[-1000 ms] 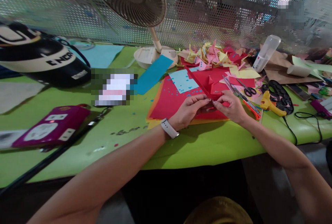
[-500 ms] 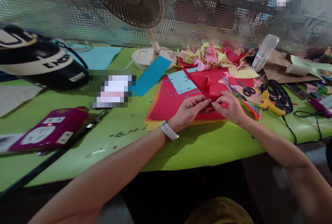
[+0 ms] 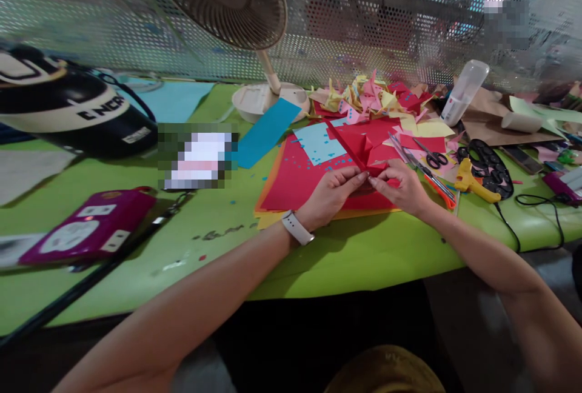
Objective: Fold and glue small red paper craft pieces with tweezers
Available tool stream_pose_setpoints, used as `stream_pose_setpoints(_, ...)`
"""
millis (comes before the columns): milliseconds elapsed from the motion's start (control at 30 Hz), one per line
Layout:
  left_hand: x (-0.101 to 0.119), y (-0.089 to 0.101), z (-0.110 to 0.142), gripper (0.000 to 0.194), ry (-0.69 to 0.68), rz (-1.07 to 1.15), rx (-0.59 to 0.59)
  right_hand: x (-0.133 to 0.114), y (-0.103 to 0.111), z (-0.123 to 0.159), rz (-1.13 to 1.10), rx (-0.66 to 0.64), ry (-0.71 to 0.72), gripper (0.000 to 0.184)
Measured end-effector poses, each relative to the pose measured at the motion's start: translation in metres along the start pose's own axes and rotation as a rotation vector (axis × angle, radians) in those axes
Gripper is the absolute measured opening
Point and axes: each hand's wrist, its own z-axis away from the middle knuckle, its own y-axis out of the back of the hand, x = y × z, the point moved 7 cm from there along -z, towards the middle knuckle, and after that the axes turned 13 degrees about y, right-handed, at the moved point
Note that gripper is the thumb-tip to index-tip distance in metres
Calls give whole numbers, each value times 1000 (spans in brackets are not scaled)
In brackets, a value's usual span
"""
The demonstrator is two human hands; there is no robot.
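Note:
Between my hands is a folded piece of red paper (image 3: 362, 153), its creased points standing up and away from me. My left hand (image 3: 334, 193), with a white band at the wrist, pinches its near edge between thumb and fingers. My right hand (image 3: 400, 187) pinches the same edge just to the right, the two thumb tips almost meeting. Both hands are over a stack of red sheets (image 3: 295, 181) with orange and yellow sheets under it. A light blue paper square (image 3: 321, 143) and small blue bits lie on the stack.
Right of my hands lie a utility knife (image 3: 439, 190), scissors (image 3: 434, 157) and a yellow glue gun (image 3: 475, 182). Folded paper pieces (image 3: 370, 94) are heaped behind, near a clear bottle (image 3: 466, 93). A fan (image 3: 268, 102), blue strip (image 3: 268, 132), purple power strip (image 3: 88, 226) and large black bottle (image 3: 77, 108) stand leftward.
The folded red paper has tilted slightly between my fingers, its upper left edge shifting a little to the right. Both hands keep their pinch in almost the same place.

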Motion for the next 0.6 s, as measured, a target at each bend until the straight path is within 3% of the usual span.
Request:
stream_pose_setpoints(200,4,1,-1,32,-47,42,56,-2,-1,-1,-5,-21,15,36)
stream_pose_setpoints(333,11,0,2,29,-105,129,64,-8,5,1,-54,99,70,17)
stream_pose_setpoints(400,13,2,2,30,-130,153,79,-10,10,2,-133,181,70,21)
stream_pose_setpoints(500,15,4,3,33,-174,156,119,-2,17,4,-246,302,-38,28)
stream_pose_setpoints(600,18,1,5,29,-207,97,131,11,3,6,-374,190,-249,33)
